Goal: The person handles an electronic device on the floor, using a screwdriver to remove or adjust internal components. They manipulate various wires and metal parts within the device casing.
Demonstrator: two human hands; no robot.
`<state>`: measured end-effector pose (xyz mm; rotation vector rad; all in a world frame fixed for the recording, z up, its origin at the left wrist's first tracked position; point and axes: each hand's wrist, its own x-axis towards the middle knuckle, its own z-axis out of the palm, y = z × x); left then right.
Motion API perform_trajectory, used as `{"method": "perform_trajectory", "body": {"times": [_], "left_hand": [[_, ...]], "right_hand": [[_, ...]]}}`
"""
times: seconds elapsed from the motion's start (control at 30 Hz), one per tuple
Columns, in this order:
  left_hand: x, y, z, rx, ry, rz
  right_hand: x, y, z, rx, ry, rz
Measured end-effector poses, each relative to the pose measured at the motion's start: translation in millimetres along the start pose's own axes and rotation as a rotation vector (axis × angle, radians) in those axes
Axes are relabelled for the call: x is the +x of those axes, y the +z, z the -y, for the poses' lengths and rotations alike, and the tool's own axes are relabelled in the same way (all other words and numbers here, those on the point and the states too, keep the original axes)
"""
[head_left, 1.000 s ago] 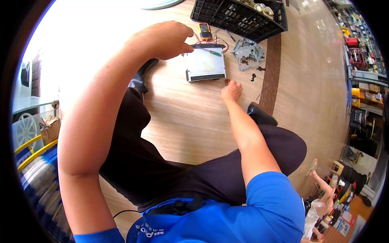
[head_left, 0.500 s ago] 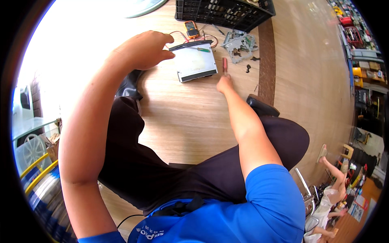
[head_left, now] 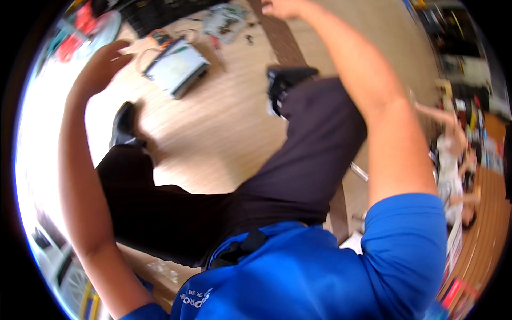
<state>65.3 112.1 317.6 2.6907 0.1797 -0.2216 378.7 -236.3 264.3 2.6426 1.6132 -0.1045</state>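
My left hand [head_left: 104, 66] hovers at the upper left, beside a flat silver metal box [head_left: 178, 69] with a dark edge strip. Its fingers are apart and curved; a tiny whitish spot near the fingertips is too blurred to name. A green-handled screwdriver [head_left: 177, 50] lies on the box. My right hand [head_left: 285, 8] reaches to the top edge, partly cut off and blurred. Its fingers look apart, and no held thing shows. On the floor, a red-handled screwdriver [head_left: 215, 44] lies between the box and some grey metal bracket plates [head_left: 226, 24].
An orange multimeter [head_left: 160, 37] with leads sits behind the box, before a black crate [head_left: 160, 13]. Small black parts [head_left: 249, 39] lie near the brackets. My shoes [head_left: 124, 124] stand apart on the floor. At the right, another person [head_left: 450, 152] is near a wooden surface [head_left: 490, 213].
The view has swung, so the box and tools appear farther left. My right hand has left the red-handled screwdriver and moved up to the right. My left hand is farther from the box.
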Motion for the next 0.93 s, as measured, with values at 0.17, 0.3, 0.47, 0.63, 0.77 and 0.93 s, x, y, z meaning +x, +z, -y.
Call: {"method": "perform_trajectory", "body": {"times": [0.17,0.3,0.47,0.63,0.77,0.93], "left_hand": [[-3.7,-0.9,28.7,0.058,-0.017,0.049],[29.6,47.1,14.9,-0.030,0.087,0.194],[18.3,72.6,-4.5,0.045,0.039,0.293],[25.5,101.1,-10.5,0.070,-0.010,0.386],[17.3,100.9,-10.9,0.092,-0.093,0.390],[9.3,87.7,-22.9,-0.003,-0.223,0.270]], "right_hand": [[-165.6,-50.3,-30.9,0.305,0.419,-0.230],[-379.8,66.6,-43.7,0.445,0.875,-0.294],[-564.6,253.5,132.0,0.540,1.317,0.201],[-578.3,340.3,234.8,0.683,1.494,0.333],[-489.7,348.6,231.6,0.750,1.738,0.072],[-452.9,452.3,151.2,0.593,1.140,0.085]]}}
